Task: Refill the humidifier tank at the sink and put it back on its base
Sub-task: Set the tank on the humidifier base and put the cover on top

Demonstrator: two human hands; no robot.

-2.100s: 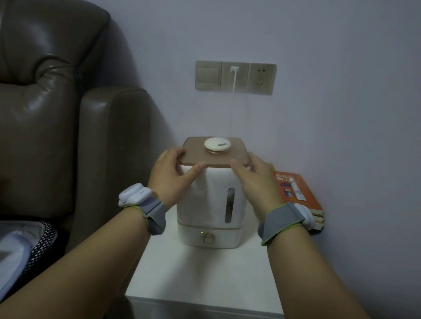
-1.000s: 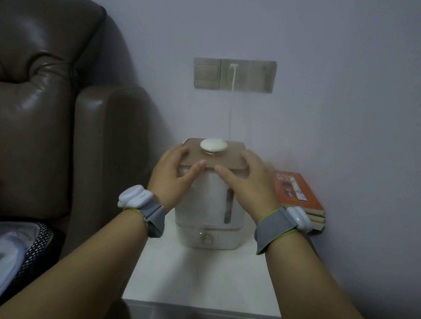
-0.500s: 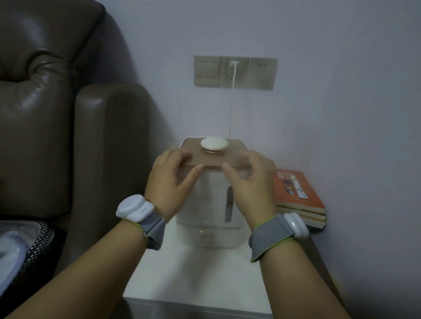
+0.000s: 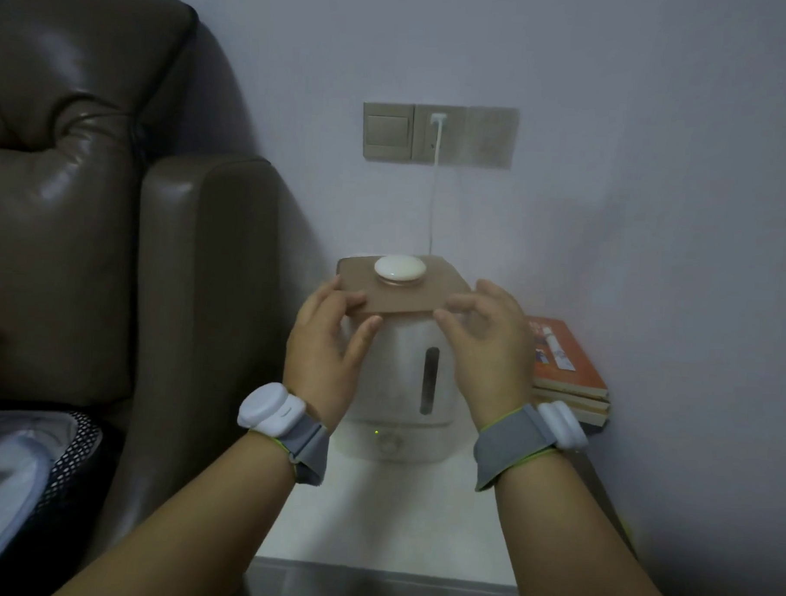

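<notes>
Your left hand [image 4: 331, 340] and right hand [image 4: 484, 342] pinch the lid [image 4: 396, 293] above the humidifier [image 4: 401, 379] on the counter [image 4: 386, 522]; an uneven lift could tip the lid's cap [image 4: 400, 269] off.

Colours in front of you: mostly white, brown and grey.

Your humidifier tank [image 4: 406, 366] is milky white with a tan lid [image 4: 400, 289] and a cream-white knob [image 4: 400, 268]. You see a small green light [image 4: 377, 431], a white side table [image 4: 386, 513], an orange book [image 4: 564, 357], a dark brown leather armchair [image 4: 115, 222], a pale lilac wall [image 4: 615, 127] and grey wristbands [image 4: 511, 442] with green edges.
</notes>
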